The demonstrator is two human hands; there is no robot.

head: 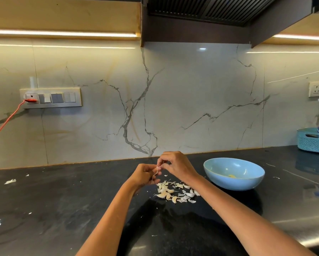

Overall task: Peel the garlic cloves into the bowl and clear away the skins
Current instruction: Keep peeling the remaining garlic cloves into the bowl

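Above the black countertop, my left hand and my right hand meet over a small garlic clove. Both pinch it, and a thin strip of skin hangs down from it. Just below the hands lies a pile of garlic cloves and loose skins. To the right stands a light blue bowl with one pale yellow peeled clove at its bottom.
Scraps of skin lie scattered on the left of the counter. A teal basket holding a spray bottle stands at the back right. An orange cable runs from the wall switch panel. A dark hood hangs overhead.
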